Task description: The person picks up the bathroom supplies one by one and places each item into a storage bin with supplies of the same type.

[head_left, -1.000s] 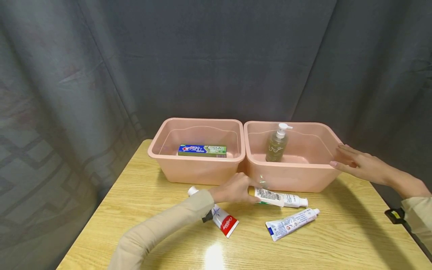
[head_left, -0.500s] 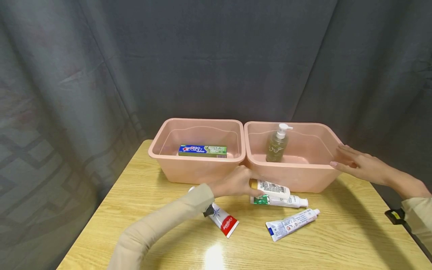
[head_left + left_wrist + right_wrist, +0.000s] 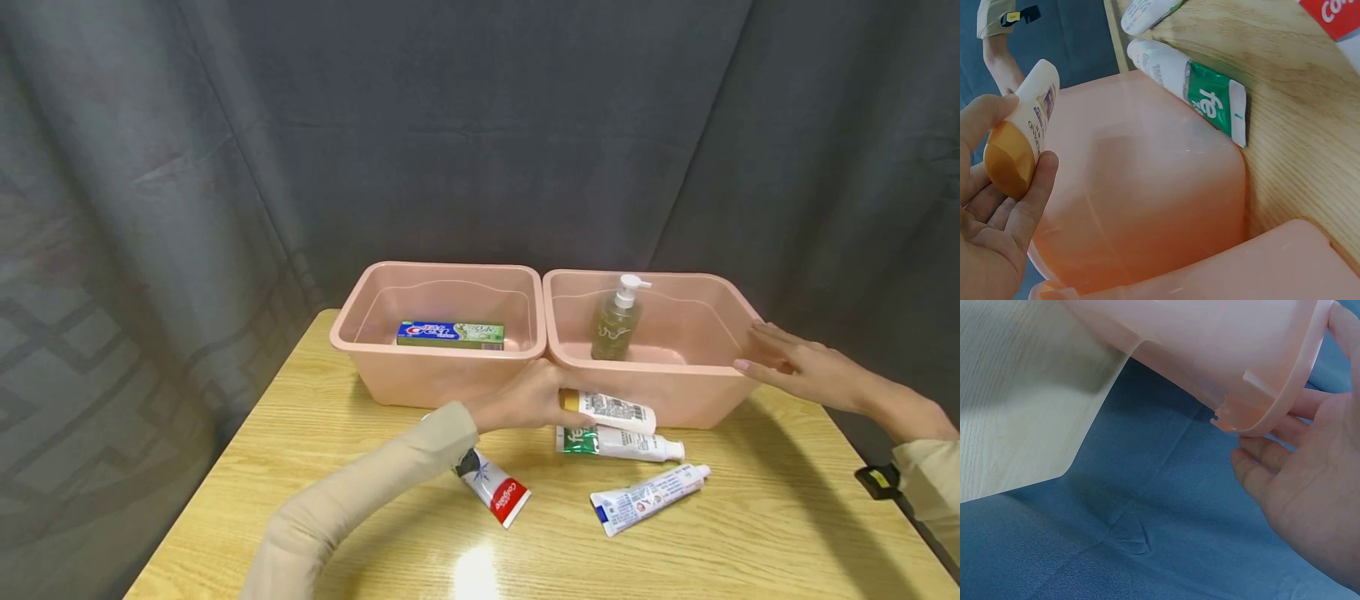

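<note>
My left hand (image 3: 517,402) pinches a small white bottle (image 3: 618,412) by its yellow-orange cap end. In the left wrist view this bottle (image 3: 1038,106) sits between thumb and fingers, off the table. Just in front of it, as the head view shows, a white and green toothpaste tube (image 3: 637,445) lies on the table. My right hand (image 3: 817,375) touches the right corner of the right pink bin (image 3: 660,392), thumb along the front rim and fingers over the end. In the right wrist view the fingertips (image 3: 1250,475) lie by the bin's rim (image 3: 1316,356).
Inside the right bin stands a pump bottle (image 3: 615,329). The left pink bin (image 3: 420,375) holds a blue and green toothpaste box (image 3: 450,335). A red and white Colgate tube (image 3: 498,493) lies beneath the left forearm; another white tube (image 3: 648,498) lies further right.
My left hand has lifted the white bottle and moved it slightly back and right, towards the right bin's front wall, uncovering the green toothpaste tube. The right hand has stayed put.
</note>
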{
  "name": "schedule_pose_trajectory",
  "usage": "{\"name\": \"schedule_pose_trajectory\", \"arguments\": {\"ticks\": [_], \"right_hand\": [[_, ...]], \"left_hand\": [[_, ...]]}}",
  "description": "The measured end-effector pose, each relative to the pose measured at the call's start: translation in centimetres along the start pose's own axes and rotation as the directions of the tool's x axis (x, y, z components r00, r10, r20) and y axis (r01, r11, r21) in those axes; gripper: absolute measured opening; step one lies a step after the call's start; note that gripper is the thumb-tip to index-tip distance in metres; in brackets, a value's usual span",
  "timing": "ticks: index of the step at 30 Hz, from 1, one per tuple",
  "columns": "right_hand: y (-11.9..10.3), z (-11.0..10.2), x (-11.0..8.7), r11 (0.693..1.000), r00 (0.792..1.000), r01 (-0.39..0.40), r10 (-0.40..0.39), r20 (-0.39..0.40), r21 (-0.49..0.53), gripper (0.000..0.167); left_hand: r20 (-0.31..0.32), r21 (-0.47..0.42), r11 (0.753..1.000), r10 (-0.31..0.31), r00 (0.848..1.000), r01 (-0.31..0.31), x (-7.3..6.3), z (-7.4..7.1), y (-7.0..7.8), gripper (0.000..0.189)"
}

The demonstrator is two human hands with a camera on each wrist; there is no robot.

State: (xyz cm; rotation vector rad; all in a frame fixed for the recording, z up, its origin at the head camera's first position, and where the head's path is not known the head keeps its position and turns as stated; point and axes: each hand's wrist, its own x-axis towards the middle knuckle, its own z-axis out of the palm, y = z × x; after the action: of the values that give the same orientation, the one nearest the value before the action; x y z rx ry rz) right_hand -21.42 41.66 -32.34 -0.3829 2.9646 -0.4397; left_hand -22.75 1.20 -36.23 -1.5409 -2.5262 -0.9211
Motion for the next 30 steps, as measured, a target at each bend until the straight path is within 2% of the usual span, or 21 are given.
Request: {"name": "schedule_pose_trajectory", "arguments": {"ticks": [7, 14, 20, 30], "right_hand": [[0.0, -0.1, 0.1, 1.000, 1.000, 0.002, -0.002, -0.006, -0.002, 0.086], [0.0, 0.0, 0.0, 1.000, 1.000, 0.006, -0.006, -0.009, 0.011, 0.086], [0.0, 0.1, -0.1, 1.000, 1.000, 0.003, -0.002, -0.011, 0.007, 0.087], [0.2, 0.1, 0.0, 1.000, 1.000, 0.014, -0.014, -0.006, 0.001, 0.085]], "left_hand": [[-0.026, -0.045, 0.997, 0.062, 0.998, -0.063, 0.5, -0.5, 0.3, 0.043], [-0.037, -0.073, 0.996, 0.039, 0.999, -0.042, 1.0, -1.1, 1.0, 0.041], [-0.096, -0.064, 0.995, 0.074, 0.993, -0.081, 1.9, -1.3, 1.4, 0.039], [-0.233, -0.060, 0.991, 0.103, 0.967, -0.120, 3.1, -1.5, 1.8, 0.038]]}}
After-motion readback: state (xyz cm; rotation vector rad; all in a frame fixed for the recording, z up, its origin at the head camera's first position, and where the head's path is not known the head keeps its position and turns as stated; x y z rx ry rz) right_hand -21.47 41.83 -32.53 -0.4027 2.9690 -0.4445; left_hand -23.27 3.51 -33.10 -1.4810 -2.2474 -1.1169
